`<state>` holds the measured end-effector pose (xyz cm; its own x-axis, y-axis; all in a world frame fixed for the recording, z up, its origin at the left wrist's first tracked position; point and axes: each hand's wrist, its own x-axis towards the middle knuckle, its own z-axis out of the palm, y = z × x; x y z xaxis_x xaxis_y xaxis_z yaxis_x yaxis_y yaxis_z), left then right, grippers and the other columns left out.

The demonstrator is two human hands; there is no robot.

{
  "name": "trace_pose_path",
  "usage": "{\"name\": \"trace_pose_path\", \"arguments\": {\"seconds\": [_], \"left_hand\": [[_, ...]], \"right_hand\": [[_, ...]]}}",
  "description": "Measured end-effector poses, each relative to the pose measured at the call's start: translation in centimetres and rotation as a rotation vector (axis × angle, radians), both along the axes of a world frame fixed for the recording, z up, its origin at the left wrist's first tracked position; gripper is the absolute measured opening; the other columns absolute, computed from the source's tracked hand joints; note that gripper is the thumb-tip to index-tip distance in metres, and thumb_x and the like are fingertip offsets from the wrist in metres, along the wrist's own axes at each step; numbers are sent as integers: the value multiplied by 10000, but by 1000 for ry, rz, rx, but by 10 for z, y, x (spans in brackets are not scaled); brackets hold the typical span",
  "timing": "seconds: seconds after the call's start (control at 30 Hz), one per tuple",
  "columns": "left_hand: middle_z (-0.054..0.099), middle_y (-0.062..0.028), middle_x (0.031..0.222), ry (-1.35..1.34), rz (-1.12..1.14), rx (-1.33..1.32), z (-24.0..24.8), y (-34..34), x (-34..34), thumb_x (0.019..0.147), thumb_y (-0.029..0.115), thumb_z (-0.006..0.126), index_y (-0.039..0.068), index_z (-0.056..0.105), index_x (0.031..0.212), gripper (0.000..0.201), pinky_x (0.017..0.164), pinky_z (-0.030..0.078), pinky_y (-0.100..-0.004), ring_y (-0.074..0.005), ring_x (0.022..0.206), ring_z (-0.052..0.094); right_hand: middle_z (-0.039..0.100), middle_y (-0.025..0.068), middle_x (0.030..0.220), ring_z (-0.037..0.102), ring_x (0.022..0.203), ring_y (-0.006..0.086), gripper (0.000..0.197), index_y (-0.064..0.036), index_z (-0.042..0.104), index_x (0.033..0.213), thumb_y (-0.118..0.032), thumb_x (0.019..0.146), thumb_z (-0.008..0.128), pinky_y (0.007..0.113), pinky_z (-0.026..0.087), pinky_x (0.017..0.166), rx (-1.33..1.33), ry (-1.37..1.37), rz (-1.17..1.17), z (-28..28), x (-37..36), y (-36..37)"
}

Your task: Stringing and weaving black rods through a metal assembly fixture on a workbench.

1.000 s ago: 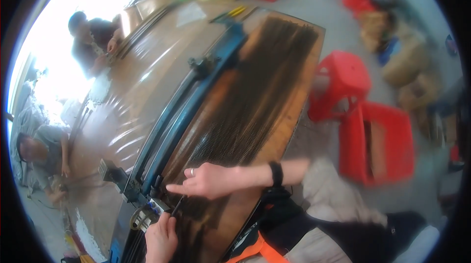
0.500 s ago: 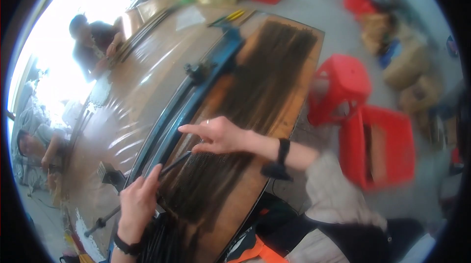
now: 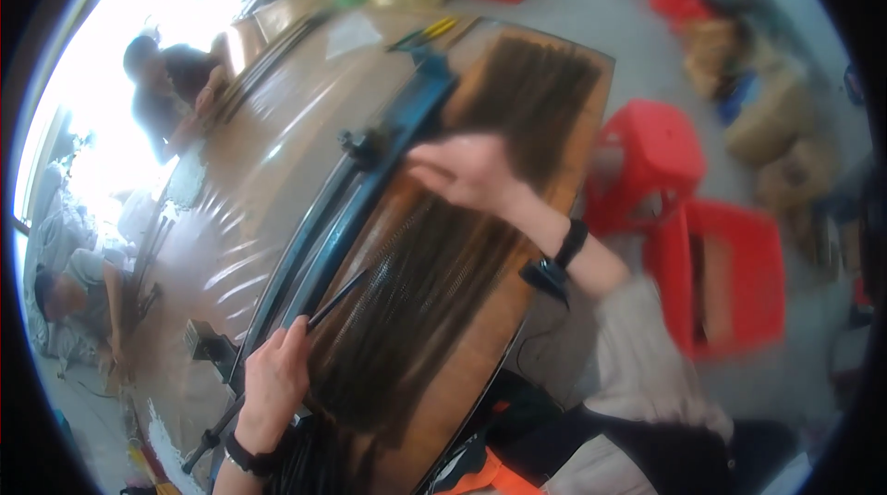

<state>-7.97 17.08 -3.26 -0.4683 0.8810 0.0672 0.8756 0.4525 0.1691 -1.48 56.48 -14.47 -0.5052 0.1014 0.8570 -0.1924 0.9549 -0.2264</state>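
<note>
My left hand (image 3: 277, 373) is closed round a thin dark rod (image 3: 338, 299), whose free end points up and to the right over the pile. A blue metal bench fixture (image 3: 346, 222) with a long rail runs diagonally beside that hand. My right hand (image 3: 469, 171) is raised over the pile near the fixture's upper part, fingers curled but smeared by motion; whether it holds anything is unclear. Under both hands lies a broad pile of dark thin rods (image 3: 407, 310) on a wooden board (image 3: 490, 338). A dark clamp-like piece (image 3: 363, 151) sits on the fixture.
Plastic film covers the table (image 3: 222, 218) on the left, where two people (image 3: 180, 93) work across from me. Yellow-handled pliers (image 3: 434, 30) lie at the far end. To the right stand a red stool (image 3: 656, 148) and a red bin (image 3: 762, 282). Sacks (image 3: 776, 116) line the wall.
My right hand has moved up and away from the rod's end, its pointing finger now curled in. My left hand has shifted slightly right and down, still gripping the rod.
</note>
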Motion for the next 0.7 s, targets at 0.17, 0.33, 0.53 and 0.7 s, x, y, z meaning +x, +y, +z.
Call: {"name": "trace_pose_path", "arguments": {"seconds": [0.17,0.33,0.53,0.7], "left_hand": [[596,-164,812,26,-18,101,0,2,-2,910,30,587,54,590,1135,226,637,513,-433,-359,744,628],[576,-159,788,9,-26,47,-5,-1,-1,905,43,611,63,600,1154,250,624,506,-424,-352,719,616],[560,-148,764,22,20,72,-3,-11,3,895,66,639,78,622,1163,269,615,497,-427,-348,694,605],[558,-139,759,24,7,48,3,-18,7,893,58,638,88,641,1162,271,600,489,-419,-341,674,598]], "right_hand": [[585,6,636,588,550,153,112,-169,679,975,-198,869,701,304,472,507,143,89,27,8,5,-15],[581,7,626,583,543,155,119,-160,679,989,-185,873,689,305,472,498,-19,222,-1,-6,1,-42],[589,15,625,592,539,165,160,-143,669,1046,-173,890,664,298,485,493,106,126,140,-12,-27,-40],[623,36,665,628,585,208,241,-113,668,1116,-148,878,678,329,502,509,-121,23,230,-27,-24,-100]]}}
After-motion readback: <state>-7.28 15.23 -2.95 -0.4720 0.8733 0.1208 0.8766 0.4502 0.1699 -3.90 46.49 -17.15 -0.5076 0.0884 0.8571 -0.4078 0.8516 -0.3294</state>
